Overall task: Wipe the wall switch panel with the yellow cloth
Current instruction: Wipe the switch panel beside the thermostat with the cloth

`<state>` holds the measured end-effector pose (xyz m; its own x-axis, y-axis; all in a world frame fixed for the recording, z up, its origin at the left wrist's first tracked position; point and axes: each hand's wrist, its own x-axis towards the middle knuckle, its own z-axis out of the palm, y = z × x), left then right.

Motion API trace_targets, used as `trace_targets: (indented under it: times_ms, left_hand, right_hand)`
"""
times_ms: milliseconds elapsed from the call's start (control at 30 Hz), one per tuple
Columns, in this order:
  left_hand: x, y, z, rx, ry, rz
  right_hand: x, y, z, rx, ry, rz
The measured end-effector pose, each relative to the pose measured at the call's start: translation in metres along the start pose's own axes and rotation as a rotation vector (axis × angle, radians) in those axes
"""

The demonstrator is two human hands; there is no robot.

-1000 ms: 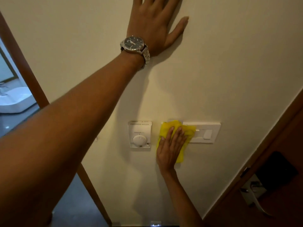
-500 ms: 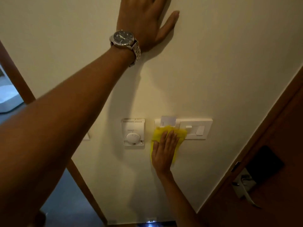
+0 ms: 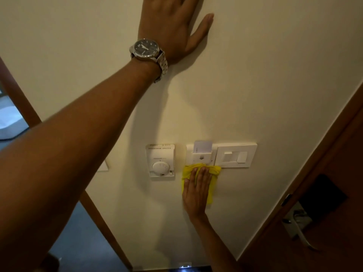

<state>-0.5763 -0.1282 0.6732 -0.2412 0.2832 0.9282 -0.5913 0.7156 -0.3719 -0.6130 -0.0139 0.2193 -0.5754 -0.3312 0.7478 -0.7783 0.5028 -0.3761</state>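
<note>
The white wall switch panel (image 3: 235, 155) hangs on the cream wall, with a key card slot (image 3: 202, 154) as its left part and rocker switches on the right. My right hand (image 3: 197, 190) presses the yellow cloth (image 3: 213, 173) flat against the wall just under the card slot, touching the panel's lower edge. My left hand (image 3: 172, 26), with a metal watch on the wrist, rests flat and spread on the wall high above.
A white thermostat (image 3: 160, 161) with a round dial sits left of the panel. A brown wooden door (image 3: 324, 213) with a metal handle (image 3: 298, 230) stands at the right. A brown door frame (image 3: 21, 103) borders a bathroom opening at the left.
My right hand has slid the cloth downward off the left part of the panel, uncovering the key card slot. The left hand stays planted on the wall.
</note>
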Motion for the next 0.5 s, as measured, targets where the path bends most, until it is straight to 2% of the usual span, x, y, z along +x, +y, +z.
trace_targets:
  times_ms: [100,267,400,500]
  left_hand:
    - [-0.002,-0.001,0.004,0.013,0.067,-0.016]
    - [-0.008,0.001,0.007,-0.094,-0.160,-0.119]
    - [-0.005,0.000,0.005,-0.065,-0.148,-0.070]
    - [0.002,-0.004,0.002,-0.014,-0.052,-0.033]
  right_hand:
    - [0.008,-0.016,-0.003,0.022,0.056,-0.008]
    - [0.039,-0.042,-0.003,0.127,0.168,0.016]
    - [0.008,-0.027,-0.004,0.170,0.136,0.062]
    - [0.018,-0.020,-0.006,0.210,0.130,0.110]
